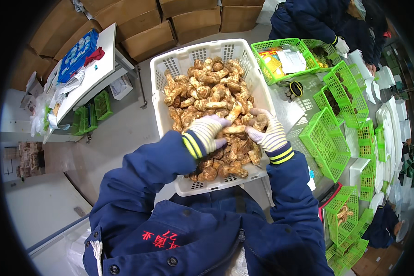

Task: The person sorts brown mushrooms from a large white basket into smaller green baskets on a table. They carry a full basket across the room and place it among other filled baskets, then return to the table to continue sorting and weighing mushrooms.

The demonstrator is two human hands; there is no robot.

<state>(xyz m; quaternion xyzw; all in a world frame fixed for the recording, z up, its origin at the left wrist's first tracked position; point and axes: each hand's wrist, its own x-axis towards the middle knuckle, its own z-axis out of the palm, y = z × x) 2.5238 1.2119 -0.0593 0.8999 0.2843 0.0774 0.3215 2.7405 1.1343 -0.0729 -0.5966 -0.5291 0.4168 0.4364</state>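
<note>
A white perforated plastic crate point(262, 86) in front of me holds a heap of brown and cream mushrooms point(207, 86) with thick stems. They look like matsutake. My left hand point(208, 132), in a striped knit glove, rests low over the heap with its thumb and fingers spread. Whether it grips a mushroom is hidden. At the heap's right side my right hand point(270, 134), gloved the same way, has a round-capped mushroom point(259, 121) between thumb and fingers. A pale-stemmed mushroom point(234, 129) lies between the two hands.
Green plastic baskets point(326, 145) stand on the metal table point(286, 103) to the right, near a loose glove point(293, 89). A co-worker's gloved hand point(341, 46) is beyond. Cardboard boxes point(148, 41) line the back. At left, a white table point(100, 65) bears a blue tray point(77, 57).
</note>
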